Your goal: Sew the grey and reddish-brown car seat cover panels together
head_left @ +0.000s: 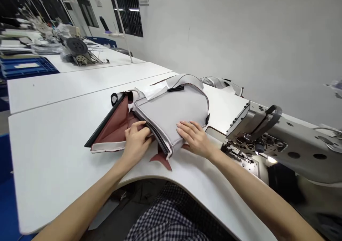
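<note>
A sewn fabric piece [173, 109] lies on the white table, grey on top with reddish-brown lining [113, 121] and black edge strips. It looks like a part-sewn bag or cover; which one I cannot tell. My left hand [137, 137] is at its near left side, fingers curled round the black-trimmed edge [157, 132]. Flat on the grey panel rests my right hand [193, 137], fingers stretched out, with the thumb low by the panel's near edge. A reddish-brown flap [161, 160] sticks out beneath the near corner.
An industrial sewing machine [288, 144] stands close on the right, its lamp lit. Behind the piece lies more grey fabric [221, 83]. The white table [48, 144] curves inward in front of me. Further back left are a blue crate [29, 68] and a motor with a dark wheel [77, 46].
</note>
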A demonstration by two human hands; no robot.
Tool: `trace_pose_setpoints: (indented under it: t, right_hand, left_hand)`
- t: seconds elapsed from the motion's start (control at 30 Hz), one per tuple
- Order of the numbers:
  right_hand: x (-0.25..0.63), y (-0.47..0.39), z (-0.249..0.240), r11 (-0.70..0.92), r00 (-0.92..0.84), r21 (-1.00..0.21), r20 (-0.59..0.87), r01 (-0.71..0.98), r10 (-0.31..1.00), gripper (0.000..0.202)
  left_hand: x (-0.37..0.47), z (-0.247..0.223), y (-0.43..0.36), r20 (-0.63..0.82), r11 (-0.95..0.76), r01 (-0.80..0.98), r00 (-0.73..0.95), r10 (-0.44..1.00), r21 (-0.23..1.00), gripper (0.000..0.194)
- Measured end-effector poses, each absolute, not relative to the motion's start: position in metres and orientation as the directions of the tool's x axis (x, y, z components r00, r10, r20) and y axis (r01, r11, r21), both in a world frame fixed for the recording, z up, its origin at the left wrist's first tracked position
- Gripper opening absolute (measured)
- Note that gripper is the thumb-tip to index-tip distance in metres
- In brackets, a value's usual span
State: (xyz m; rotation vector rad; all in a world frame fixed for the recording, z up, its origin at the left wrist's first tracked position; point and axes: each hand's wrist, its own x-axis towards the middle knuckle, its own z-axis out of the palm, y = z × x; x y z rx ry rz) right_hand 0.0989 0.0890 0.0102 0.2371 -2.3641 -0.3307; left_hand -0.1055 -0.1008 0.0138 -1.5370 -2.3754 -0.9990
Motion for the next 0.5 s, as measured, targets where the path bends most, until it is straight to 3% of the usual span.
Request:
trace_pose_setpoints:
  t: [0.1,0.2,0.3,0.5]
  right_hand:
    - [0.072,0.092,0.06,0.96,-0.576,0.271,0.776,-0.066,-0.259,0.048]
    - [0.041,0.089,0.12,0.98,-0.467,0.19,0.873,0.058,-0.141,0.053]
    - [0.009,0.086,0.165,0.975,-0.458,0.137,0.888,0.173,-0.043,0.051]
    - [-0.025,0.07,0.193,0.96,-0.51,0.242,0.849,0.144,-0.137,0.04]
  left_hand:
    - [-0.114,0.042,-0.117,0.28,0.21,0.639,-0.576,0.768,0.74,0.026]
    - [-0.11,0.073,-0.141,0.056,0.123,0.301,-0.524,0.85,0.946,0.039]
    - [-0.093,0.1,-0.158,-0.019,0.074,0.101,-0.467,0.884,0.992,0.05]
    - [-0.069,0.123,-0.166,-0.022,0.03,0.01,-0.464,0.885,0.999,0.062]
